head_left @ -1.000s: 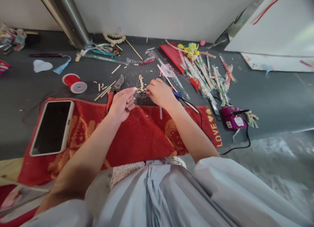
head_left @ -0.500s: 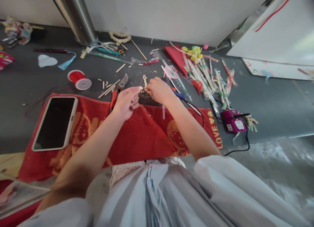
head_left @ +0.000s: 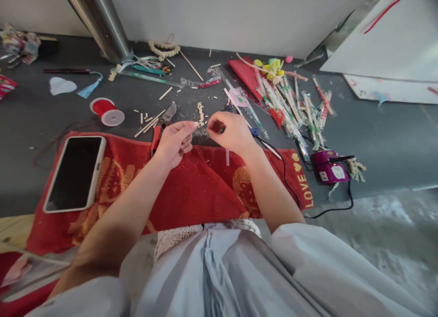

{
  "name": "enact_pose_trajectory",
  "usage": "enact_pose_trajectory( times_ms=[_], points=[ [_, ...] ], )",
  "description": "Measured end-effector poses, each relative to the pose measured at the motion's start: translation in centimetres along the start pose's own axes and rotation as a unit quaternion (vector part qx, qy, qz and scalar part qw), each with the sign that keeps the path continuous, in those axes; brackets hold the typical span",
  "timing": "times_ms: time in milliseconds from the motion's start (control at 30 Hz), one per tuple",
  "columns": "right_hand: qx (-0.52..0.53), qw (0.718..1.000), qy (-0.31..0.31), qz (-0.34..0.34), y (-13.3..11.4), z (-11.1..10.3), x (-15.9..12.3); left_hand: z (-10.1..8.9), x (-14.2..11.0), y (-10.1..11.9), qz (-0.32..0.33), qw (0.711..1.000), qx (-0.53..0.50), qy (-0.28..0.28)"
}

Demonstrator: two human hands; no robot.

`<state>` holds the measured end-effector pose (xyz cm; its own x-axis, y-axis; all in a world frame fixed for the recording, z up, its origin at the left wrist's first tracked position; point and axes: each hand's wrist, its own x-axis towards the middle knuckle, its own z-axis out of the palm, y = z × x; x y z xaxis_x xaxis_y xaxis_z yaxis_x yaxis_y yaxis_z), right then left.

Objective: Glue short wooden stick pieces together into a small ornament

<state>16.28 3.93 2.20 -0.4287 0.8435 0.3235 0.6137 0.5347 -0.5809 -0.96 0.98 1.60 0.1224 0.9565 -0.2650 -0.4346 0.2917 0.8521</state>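
Seeming light, stiff and best gripped by its sides, a tiny pale piece [head_left: 196, 124] is pinched by the left hand's [head_left: 175, 142] fingertips between the table's [head_left: 383, 139] near and far edges, while whatever is held in the loosely curled right hand [head_left: 234, 131] cannot be told.

Pinched piece [head_left: 196, 124] too small to tell, pliers [head_left: 169, 113] part-hidden

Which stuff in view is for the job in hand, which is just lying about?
Likely in use:
pale bit at the left hand's fingertips
row of small pale pieces
cutters
cut sticks

Seemingly just lying about:
phone
white heart
blue tassel
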Motion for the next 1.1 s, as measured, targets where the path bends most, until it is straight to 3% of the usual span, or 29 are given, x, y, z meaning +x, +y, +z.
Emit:
enact_pose_trajectory(
  times_ms=[200,500,867,1100],
  points=[
    [0.019,0.998,0.053,-0.035,-0.7,0.4,-0.7,0.4,-0.3,0.1,0.001,0.999,0.047,-0.002],
    [-0.01,1.0,0.017,-0.008,-1.8,-0.2,-1.0,0.3,-0.2,-0.3,0.001,0.998,0.063,-0.009],
    [0.132,0.988,0.078,-0.032,-0.8,0.4,-1.3,0.6,-0.5,0.0,-0.017,0.998,0.057,-0.001],
    [0.128,0.989,0.064,-0.023,-0.7,0.7,-1.4,0.6,-0.5,0.0,-0.017,0.999,0.049,-0.007]
  ],
)
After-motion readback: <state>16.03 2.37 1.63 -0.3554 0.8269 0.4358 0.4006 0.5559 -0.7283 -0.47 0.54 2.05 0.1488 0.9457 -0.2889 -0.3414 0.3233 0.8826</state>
